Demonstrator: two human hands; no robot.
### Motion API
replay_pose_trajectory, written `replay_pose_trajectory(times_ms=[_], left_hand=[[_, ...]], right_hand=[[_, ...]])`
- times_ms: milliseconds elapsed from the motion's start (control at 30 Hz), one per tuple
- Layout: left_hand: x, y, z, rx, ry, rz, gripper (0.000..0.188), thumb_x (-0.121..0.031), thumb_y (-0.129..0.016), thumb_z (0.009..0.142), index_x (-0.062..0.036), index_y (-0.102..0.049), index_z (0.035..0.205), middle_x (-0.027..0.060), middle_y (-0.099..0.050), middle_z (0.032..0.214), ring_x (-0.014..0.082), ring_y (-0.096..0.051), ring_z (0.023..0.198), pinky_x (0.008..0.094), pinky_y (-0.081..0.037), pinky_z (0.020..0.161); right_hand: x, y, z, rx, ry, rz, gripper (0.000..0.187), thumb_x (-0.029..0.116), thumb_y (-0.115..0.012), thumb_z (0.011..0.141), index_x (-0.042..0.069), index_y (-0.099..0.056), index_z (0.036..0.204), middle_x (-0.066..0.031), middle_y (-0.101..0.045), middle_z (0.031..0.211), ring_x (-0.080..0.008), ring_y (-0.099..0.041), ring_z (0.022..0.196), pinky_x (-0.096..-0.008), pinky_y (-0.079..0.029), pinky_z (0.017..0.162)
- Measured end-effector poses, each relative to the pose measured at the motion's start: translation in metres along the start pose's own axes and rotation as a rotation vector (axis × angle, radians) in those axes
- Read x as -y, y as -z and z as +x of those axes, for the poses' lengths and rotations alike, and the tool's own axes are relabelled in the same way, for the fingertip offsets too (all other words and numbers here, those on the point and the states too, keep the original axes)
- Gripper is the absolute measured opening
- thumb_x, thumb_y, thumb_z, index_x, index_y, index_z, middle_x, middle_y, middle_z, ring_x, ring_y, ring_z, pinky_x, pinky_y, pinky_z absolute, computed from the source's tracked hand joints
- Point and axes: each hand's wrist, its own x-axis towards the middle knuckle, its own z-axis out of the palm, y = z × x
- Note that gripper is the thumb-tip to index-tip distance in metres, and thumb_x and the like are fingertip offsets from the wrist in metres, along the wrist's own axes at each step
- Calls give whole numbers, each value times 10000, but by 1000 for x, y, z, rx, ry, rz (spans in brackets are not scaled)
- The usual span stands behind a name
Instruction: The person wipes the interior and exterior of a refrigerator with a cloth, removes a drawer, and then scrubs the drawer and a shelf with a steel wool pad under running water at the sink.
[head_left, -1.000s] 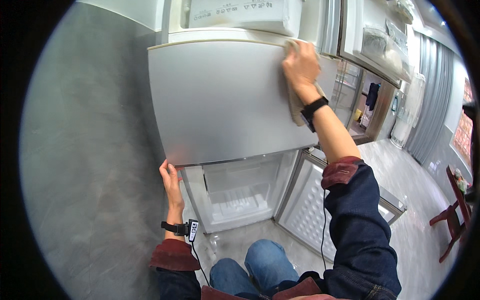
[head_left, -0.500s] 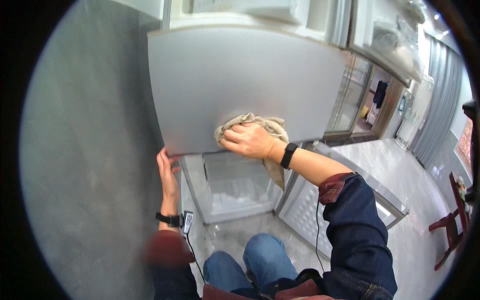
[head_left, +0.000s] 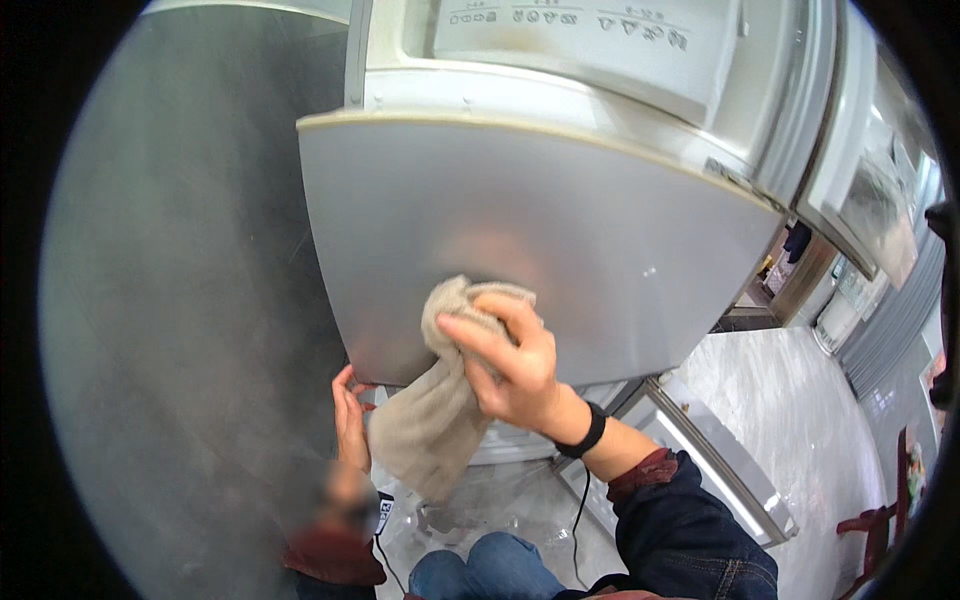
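Observation:
My right hand [head_left: 515,365] is closed on a crumpled beige cloth [head_left: 425,430], whose loose end hangs down to the left. Bunched at the fingers, the upper part of the cloth is held at the lower middle of a smooth grey fridge panel [head_left: 580,220]; I cannot tell whether it presses on the surface. My left hand [head_left: 350,425] is at the panel's lower left corner, fingers stretched out and apart, fingertips beside or touching the edge. A blurred patch covers part of the left wrist.
Above the panel, the open fridge compartment shows a white drawer [head_left: 580,50]. An open fridge door [head_left: 850,190] swings out on the upper right. Low on the right, another open door [head_left: 710,465] juts over the floor. A grey wall [head_left: 190,300] stands close on the left. Thin black cables hang near my arms.
My right hand has turned and lifted its fingers, and the cloth now hangs down on the left. The view has shifted, showing more of the upper compartment. My left hand stays at the corner.

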Motion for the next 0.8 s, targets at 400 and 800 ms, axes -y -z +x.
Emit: replay_pose_trajectory(times_ms=[400,800], left_hand=[[-33,-14,4,-36,216,59,669,-550,-373,1058,-76,-319,1527,128,-362,1532,284,-391,1388,404,-404,1035],[-162,-36,-24,-231,231,137,580,-337,-470,1049,-87,-303,1546,153,-353,1554,280,-419,1380,406,-404,1042]], right_hand=[[-5,27,36,273,-483,276,429,-82,-670,749,29,-686,1164,-182,-682,1156,-340,-687,999,-381,-559,846],[23,117,16,395,-1641,803,314,281,-603,1025,-10,-664,1128,-46,-685,1039,-119,-619,923,-297,-516,844]])
